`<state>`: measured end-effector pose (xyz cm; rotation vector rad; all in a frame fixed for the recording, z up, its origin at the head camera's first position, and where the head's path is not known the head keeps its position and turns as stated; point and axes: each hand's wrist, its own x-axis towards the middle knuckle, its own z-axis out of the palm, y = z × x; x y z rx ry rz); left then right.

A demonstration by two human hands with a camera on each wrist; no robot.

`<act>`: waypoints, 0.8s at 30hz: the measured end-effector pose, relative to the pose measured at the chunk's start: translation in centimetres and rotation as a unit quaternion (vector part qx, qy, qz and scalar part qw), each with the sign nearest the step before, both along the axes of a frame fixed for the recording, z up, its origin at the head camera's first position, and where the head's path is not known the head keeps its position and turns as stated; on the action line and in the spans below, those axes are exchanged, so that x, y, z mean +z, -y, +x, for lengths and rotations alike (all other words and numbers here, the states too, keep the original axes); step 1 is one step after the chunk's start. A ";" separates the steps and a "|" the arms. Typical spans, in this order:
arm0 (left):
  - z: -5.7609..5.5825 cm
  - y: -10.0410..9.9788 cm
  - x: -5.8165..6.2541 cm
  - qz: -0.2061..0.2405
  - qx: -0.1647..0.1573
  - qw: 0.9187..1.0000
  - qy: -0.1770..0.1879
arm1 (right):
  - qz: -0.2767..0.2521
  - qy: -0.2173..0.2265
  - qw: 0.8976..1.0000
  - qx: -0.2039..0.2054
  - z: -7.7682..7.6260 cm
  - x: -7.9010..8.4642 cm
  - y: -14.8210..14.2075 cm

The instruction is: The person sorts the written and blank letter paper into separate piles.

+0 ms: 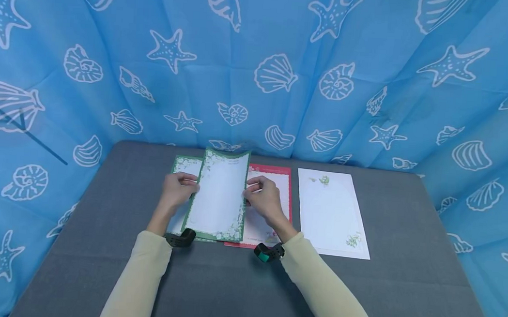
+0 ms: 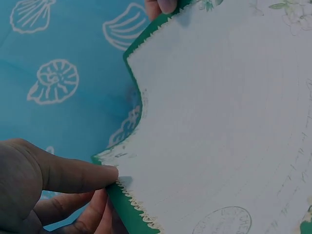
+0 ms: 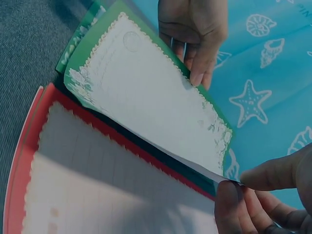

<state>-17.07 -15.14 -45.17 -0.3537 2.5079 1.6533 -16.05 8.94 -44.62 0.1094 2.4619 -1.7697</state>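
Note:
A green-bordered sheet of stationery paper (image 1: pixel 218 195) is held up between both hands, bowed a little along its length. My left hand (image 1: pixel 180 189) pinches its left edge between thumb and fingers, as the left wrist view shows with the thumb (image 2: pixel 83 175) lying on the printed face. On the opposite edge, my right hand (image 1: pixel 264 195) pinches the paper; its thumb (image 3: pixel 273 174) and fingers close on the border in the right wrist view. Beneath the raised sheet lie another green-bordered sheet (image 1: pixel 187 164) on the left and red-bordered paper (image 1: pixel 270 217) on the right.
A white sheet with small green plant prints (image 1: pixel 331 214) lies on the right of the grey-covered table (image 1: pixel 403 293). Behind the table hangs a blue curtain (image 1: pixel 243 46) with white shells and starfish. Each wrist wears a black band.

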 end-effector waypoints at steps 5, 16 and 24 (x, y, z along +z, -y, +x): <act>0.0 0.8 0.1 -0.002 0.005 1.000 0.011 | -0.004 -0.005 1.000 0.009 -0.2 -0.3 1.1; 0.1 2.5 0.6 -0.004 0.020 0.999 0.028 | 0.007 -0.005 1.000 0.021 -0.6 -1.1 2.8; 0.0 3.6 0.5 -0.010 0.032 0.999 0.026 | 0.012 -0.016 0.999 0.035 -0.9 -1.0 3.8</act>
